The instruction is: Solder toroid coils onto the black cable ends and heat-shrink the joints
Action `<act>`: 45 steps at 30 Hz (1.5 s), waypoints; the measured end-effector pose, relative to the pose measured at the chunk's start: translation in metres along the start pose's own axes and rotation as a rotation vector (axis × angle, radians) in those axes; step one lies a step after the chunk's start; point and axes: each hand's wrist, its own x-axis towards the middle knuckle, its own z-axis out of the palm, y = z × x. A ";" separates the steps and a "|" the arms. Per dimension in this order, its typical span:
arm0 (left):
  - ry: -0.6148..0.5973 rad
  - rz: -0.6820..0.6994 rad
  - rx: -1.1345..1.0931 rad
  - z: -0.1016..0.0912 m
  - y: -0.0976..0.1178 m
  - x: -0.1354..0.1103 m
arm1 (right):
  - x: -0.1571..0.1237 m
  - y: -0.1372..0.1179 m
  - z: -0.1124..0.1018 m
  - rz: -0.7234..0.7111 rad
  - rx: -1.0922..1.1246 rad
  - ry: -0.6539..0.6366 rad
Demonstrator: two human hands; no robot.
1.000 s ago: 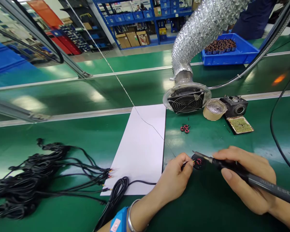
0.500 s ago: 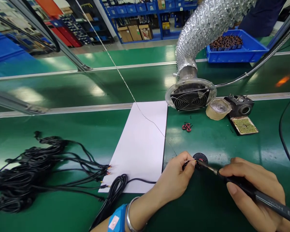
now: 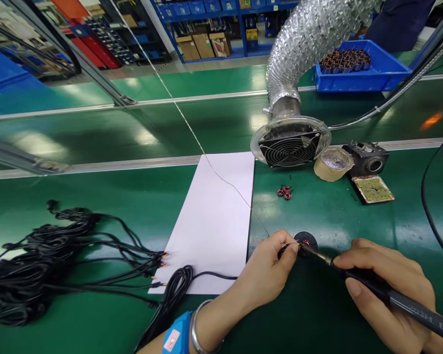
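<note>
My right hand grips a black soldering iron, its tip touching a small red-and-black wound part on a round black holder. Pinched in my left hand is the end of a black cable, its thin wires reaching the same spot. A thin strand of solder wire comes down from above to the left fingers. The cable's coil lies by my left forearm. Fingers and iron tip partly hide the joint.
Black cables are heaped at left, their ends on a white sheet. Several small wound parts lie below a fume extractor. Beside it are a tape roll, an iron stand and a sponge. A blue bin stands behind.
The whole view has shifted very slightly. Both hands, the soldering iron and the cable stay in place at the round holder.
</note>
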 end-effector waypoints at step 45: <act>0.006 0.008 0.035 -0.001 0.003 -0.001 | -0.001 0.007 0.000 0.015 0.052 0.022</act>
